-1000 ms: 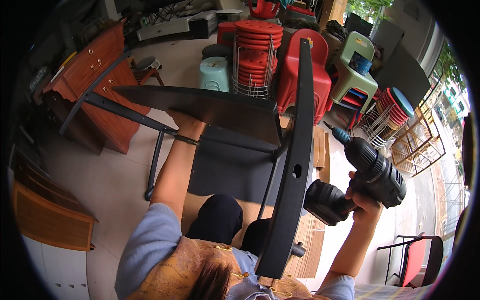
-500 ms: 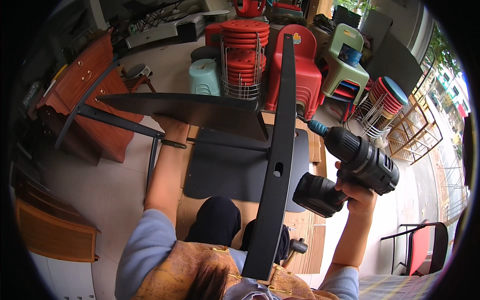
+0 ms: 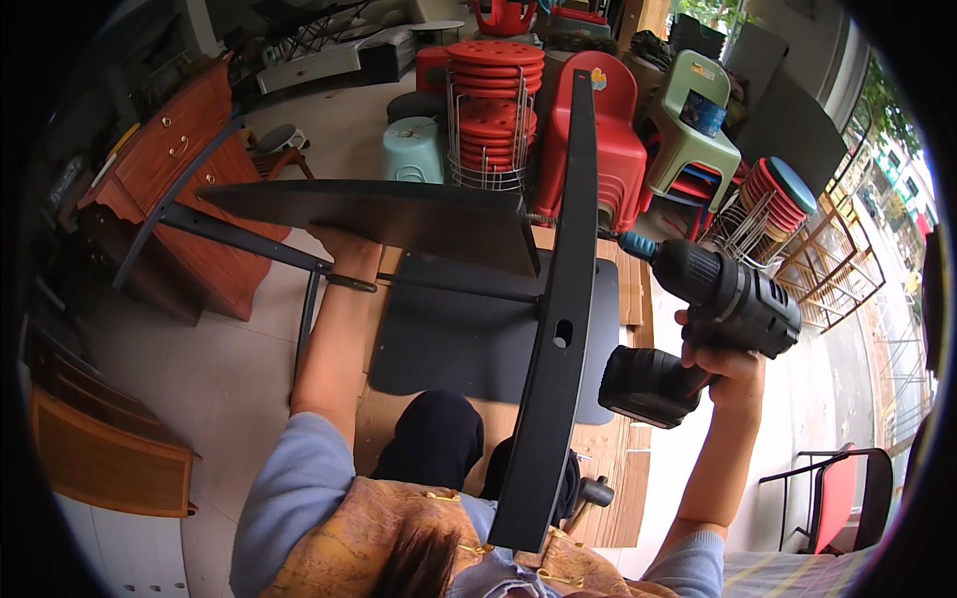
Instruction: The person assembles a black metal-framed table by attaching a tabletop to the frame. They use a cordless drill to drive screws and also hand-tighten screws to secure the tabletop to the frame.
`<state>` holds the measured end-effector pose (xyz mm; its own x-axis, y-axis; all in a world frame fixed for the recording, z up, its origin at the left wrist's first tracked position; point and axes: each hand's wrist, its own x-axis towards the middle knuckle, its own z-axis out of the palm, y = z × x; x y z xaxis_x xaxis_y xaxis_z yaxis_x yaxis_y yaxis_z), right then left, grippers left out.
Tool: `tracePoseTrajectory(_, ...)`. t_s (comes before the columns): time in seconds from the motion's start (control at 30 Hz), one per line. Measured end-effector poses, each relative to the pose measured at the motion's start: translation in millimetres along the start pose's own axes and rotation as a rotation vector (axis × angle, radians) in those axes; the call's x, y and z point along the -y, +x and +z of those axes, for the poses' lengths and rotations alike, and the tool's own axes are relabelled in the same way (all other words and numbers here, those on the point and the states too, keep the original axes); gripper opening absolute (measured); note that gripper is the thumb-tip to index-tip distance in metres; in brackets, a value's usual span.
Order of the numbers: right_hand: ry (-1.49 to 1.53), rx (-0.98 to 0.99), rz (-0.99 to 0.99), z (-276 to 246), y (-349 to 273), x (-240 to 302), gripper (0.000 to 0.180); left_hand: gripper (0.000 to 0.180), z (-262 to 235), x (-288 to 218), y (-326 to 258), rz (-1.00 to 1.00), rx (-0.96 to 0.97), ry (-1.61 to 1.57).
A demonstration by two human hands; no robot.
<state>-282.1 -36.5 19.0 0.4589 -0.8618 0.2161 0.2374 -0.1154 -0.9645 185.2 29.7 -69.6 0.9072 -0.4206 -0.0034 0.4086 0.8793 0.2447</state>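
Note:
A long black metal bar (image 3: 566, 299) with an oval hole stands upright before me, part of a black frame (image 3: 239, 242) reaching left. Left of the bar is a dark flat panel (image 3: 399, 219), seen nearly edge-on. My left hand (image 3: 344, 242) reaches against the panel's underside, its fingers hidden behind it. A threaded screw (image 3: 541, 217) shows between panel and bar. My right hand (image 3: 723, 367) is wrapped round the grip of a black cordless drill (image 3: 728, 299). The drill's teal-collared bit (image 3: 638, 245) points left at the bar's right side; whether the tip touches cannot be made out.
A dark board (image 3: 449, 349) lies on cardboard (image 3: 623, 468) below, with a mallet (image 3: 596, 491) near my knee. A reddish wooden cabinet (image 3: 179, 149) stands left. Stacked red stools (image 3: 493, 75), red chairs (image 3: 598, 130) and a green chair (image 3: 693, 110) line the back.
The drill has moved slightly right with my right hand, its battery end shifting most. The bar and panel sit slightly further right in view. My left hand keeps its place against the panel.

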Motion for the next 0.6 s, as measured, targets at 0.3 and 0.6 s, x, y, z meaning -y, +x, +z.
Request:
tracePoseTrajectory(0.3, 0.039, 0.075, 0.008, -9.9, 13.1, 2.4, 0.065, 0.047, 4.7, -4.3, -6.1, -0.012, -0.002, -0.016)
tracePoseTrajectory(0.6, 0.049, 0.072, 0.015, -11.5, 13.8, 0.6, 0.063, 0.049, 5.7, -10.3, -7.3, -0.005, 0.031, -0.025)
